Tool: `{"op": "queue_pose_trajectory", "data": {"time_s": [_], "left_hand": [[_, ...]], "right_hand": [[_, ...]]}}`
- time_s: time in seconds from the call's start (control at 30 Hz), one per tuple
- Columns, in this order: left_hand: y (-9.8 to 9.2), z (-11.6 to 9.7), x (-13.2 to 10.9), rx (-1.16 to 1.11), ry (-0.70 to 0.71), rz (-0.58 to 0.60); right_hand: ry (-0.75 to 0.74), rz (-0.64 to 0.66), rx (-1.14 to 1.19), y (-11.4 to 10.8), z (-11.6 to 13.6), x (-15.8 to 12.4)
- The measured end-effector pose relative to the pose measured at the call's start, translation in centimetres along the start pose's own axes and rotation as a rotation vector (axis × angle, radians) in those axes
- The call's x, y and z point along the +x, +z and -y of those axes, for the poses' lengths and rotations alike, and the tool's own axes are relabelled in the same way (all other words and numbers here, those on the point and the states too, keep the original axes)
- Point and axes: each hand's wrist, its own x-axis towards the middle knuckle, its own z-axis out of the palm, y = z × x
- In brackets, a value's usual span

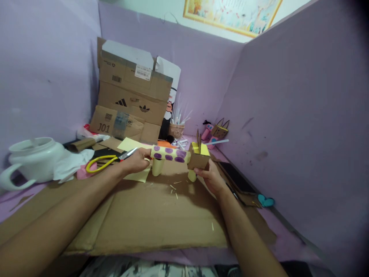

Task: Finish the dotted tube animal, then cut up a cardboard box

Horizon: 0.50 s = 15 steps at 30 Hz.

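Note:
A craft animal stands across the cardboard sheet (161, 215). Its body is a yellow paper tube (170, 154) with purple spots, resting on short yellow tube legs (157, 167). My left hand (137, 161) is closed on the tube's left end. At the other end sits a small cardboard box (198, 159), yellow on top, with upright cardboard pieces like ears. My right hand (211, 176) grips this box from below and the right, thumb on its front. A pale stick (218, 142) juts out behind the box. My right fingers are partly hidden.
Yellow-handled scissors (102, 162) lie left of my left hand, near a white pot (37, 159). Flattened boxes (132, 96) lean at the back beside a basket of white sticks (176, 130). A black slab (235, 177) and blue heart shape (265, 201) lie right. Purple walls enclose the table.

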Motion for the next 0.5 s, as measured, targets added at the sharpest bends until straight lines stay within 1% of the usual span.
{"op": "queue_pose_trajectory", "data": {"time_s": [0.1, 0.23, 0.33, 0.5], "left_hand": [[-0.02, 0.26, 0.26, -0.116, -0.057, 0.082], [-0.09, 0.56, 0.57, -0.124, -0.082, 0.127], [-0.13, 0.52, 0.80, -0.084, -0.083, 0.130], [-0.05, -0.14, 0.82, 0.004, -0.032, 0.087]], "right_hand": [[0.007, 0.007, 0.002, 0.04, 0.04, -0.05], [-0.008, -0.002, -0.014, -0.02, -0.03, -0.05], [-0.007, 0.004, -0.003, -0.05, -0.05, 0.00], [-0.004, 0.004, -0.006, 0.03, 0.05, 0.06]]}}
